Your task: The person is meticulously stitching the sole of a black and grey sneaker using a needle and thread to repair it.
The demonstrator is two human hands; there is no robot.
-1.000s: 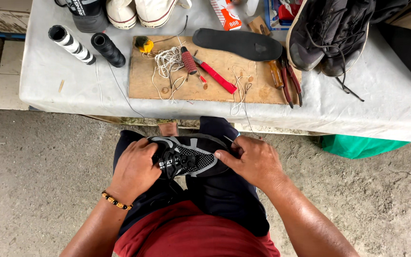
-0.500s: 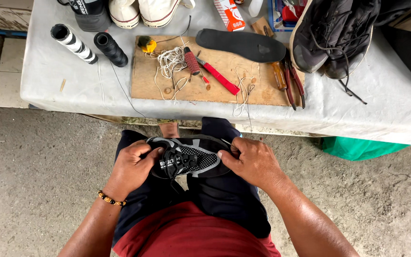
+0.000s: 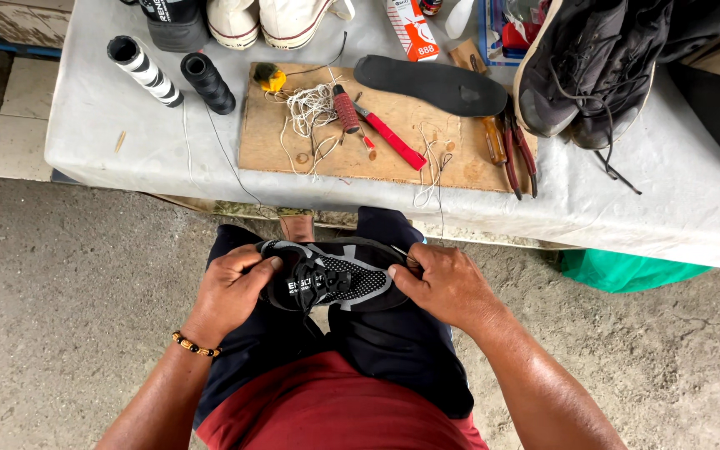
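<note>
A black and grey sneaker (image 3: 335,279) lies sideways on my lap, laces up. My left hand (image 3: 231,292) grips its left end, thumb against the upper. My right hand (image 3: 443,283) holds the right end, fingers curled over the edge of the sole. A thin thread runs from the shoe area up toward the table. I sit facing a table covered with a grey cloth (image 3: 668,208).
On the table lies a wooden board (image 3: 293,146) with tangled string, a red-handled tool (image 3: 393,137), a black insole (image 3: 431,83) and pliers (image 3: 518,150). Thread spools (image 3: 206,83) stand at the left, dark shoes (image 3: 593,67) at the right, white sneakers at the back. Concrete floor lies around me.
The shoe and both hands have stayed on my lap, with only slight finger shifts. The view has tilted a little.
</note>
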